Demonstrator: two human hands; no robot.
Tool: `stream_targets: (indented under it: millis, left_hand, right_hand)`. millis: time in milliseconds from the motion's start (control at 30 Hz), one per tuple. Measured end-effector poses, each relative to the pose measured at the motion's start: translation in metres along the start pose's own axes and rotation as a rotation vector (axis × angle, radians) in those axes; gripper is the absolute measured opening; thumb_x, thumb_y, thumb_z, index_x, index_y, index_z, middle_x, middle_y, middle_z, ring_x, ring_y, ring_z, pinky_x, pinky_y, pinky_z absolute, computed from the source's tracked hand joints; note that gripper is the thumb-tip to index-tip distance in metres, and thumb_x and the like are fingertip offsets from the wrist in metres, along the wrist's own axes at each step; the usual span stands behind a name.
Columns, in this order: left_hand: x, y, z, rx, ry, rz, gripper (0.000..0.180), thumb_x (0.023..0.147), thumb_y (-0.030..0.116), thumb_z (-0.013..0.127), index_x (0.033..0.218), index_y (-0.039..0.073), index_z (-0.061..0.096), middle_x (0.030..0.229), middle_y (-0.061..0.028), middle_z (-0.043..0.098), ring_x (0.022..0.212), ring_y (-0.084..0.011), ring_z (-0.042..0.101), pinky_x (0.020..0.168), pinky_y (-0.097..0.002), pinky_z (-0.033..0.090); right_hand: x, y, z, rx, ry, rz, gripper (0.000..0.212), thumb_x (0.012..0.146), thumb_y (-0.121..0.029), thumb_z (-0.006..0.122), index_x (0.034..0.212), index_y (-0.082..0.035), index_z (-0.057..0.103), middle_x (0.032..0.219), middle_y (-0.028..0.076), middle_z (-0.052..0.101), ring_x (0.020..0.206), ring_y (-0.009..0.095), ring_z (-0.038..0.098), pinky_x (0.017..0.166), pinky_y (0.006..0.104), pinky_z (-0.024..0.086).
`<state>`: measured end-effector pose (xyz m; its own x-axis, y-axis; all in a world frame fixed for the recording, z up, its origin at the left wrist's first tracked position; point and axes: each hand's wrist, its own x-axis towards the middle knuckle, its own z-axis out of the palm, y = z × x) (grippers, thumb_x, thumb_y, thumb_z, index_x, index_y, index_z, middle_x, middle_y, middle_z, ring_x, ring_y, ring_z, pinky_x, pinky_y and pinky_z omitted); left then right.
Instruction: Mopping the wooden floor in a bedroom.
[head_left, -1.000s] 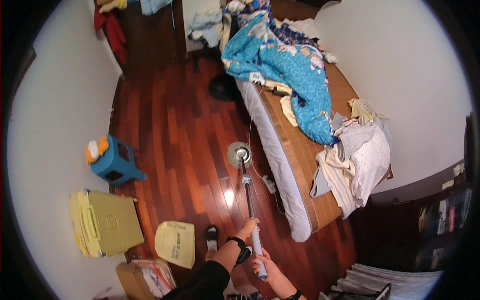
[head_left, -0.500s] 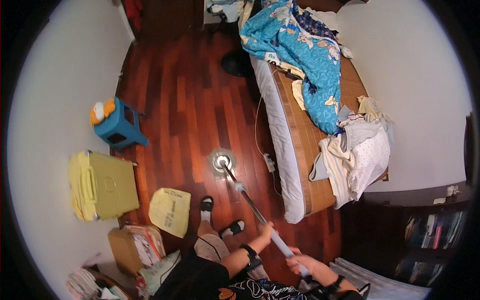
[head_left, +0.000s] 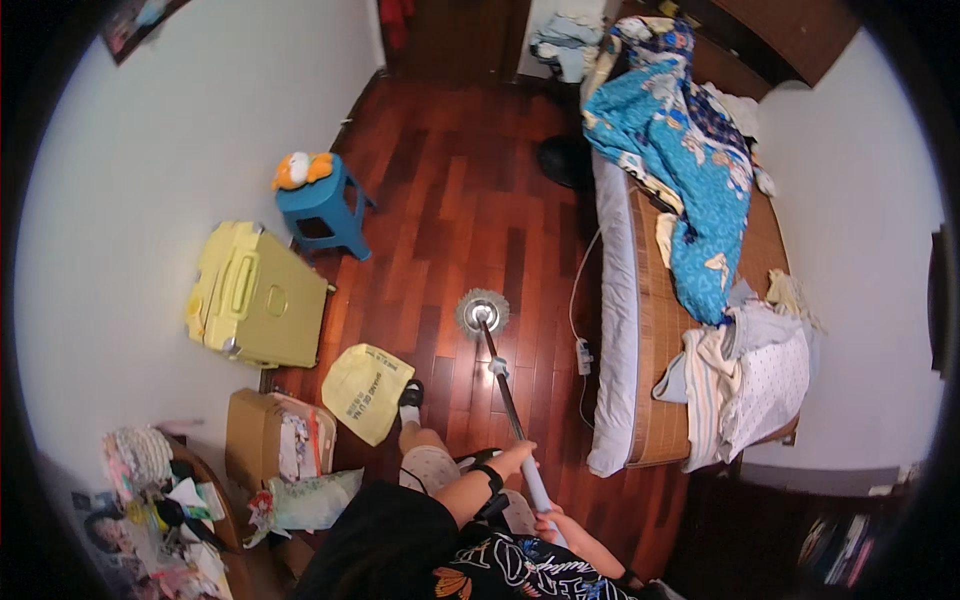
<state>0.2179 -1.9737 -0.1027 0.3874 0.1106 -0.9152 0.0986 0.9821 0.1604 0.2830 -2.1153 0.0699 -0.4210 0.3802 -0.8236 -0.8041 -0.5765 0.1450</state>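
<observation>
Both hands are closed around the handle of a spin mop, whose round, grey-white fringed head lies flat on the floor. My left hand grips the dark metal pole near where the pale grey sleeve begins. Lower down, closer to my body, my right hand wraps round that pale sleeve. The handle slants from the mop head toward my right side. My left foot, in a dark slipper, stands beside a yellow cloth bag lying on the floor.
Left along the wall stand a yellow suitcase, a blue stool with an orange plush toy, and a cardboard box. A bed with piled bedding runs along the right. A power strip with a white cord lies beside it.
My view has swung, so the bed, stool and suitcase sit farther right in it. Both hands keep their hold on the mop. My right slipper, seen before, is now mostly hidden.
</observation>
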Motion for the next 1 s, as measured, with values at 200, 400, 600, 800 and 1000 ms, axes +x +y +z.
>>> stream_targets:
  millis: [200,400,600,800,1000]
  left_hand:
    - [-0.02,-0.03,0.005,-0.235,0.006,-0.216,0.031,0.071,0.013,0.057,0.095,0.001,0.041,0.078,-0.0139,0.049,0.067,-0.0282,0.054,0.057,-0.0421,0.046]
    - [-0.049,0.012,-0.053,-0.08,-0.087,-0.152,0.043,0.08,0.029,0.047,0.109,0.004,0.029,0.092,-0.0158,0.046,0.074,-0.0288,0.053,0.06,-0.0455,0.046]
    - [-0.081,0.112,-0.151,-0.1,-0.092,-0.148,0.051,0.079,0.036,0.046,0.113,0.002,0.027,0.08,-0.0151,0.052,0.068,-0.026,0.057,0.051,-0.0408,0.047]
    - [-0.081,0.258,-0.241,-0.333,0.187,0.284,0.023,0.078,0.019,0.051,0.081,0.0,0.039,0.061,-0.0111,0.045,0.046,-0.0237,0.052,0.038,-0.0359,0.046]
    - [-0.097,0.3,-0.314,-0.27,0.298,0.288,0.022,0.071,0.012,0.054,0.079,-0.005,0.042,0.058,-0.0125,0.048,0.044,-0.0243,0.052,0.037,-0.0338,0.048]
  right_hand:
    - [-0.039,-0.004,-0.014,-0.038,0.059,0.19,0.036,0.076,-0.006,0.049,0.101,-0.028,0.037,0.059,0.001,0.039,0.04,0.007,0.033,0.035,0.0196,0.029]
    - [-0.021,0.004,0.078,0.272,0.117,0.337,0.028,0.075,-0.006,0.046,0.095,-0.024,0.037,0.055,0.001,0.037,0.04,0.007,0.034,0.032,0.0175,0.029]
    - [0.072,0.005,0.164,0.013,0.209,0.339,0.024,0.076,-0.011,0.047,0.095,-0.021,0.037,0.056,-0.001,0.037,0.04,0.006,0.033,0.035,0.0187,0.029]
    - [0.179,-0.059,0.316,-0.133,0.16,0.408,0.016,0.077,-0.015,0.047,0.09,-0.019,0.039,0.058,-0.001,0.038,0.04,0.007,0.033,0.038,0.0197,0.028]
    - [0.247,-0.022,0.35,-0.117,0.073,0.429,0.018,0.076,-0.016,0.05,0.088,-0.016,0.037,0.057,0.0,0.04,0.042,0.008,0.034,0.038,0.0202,0.03]
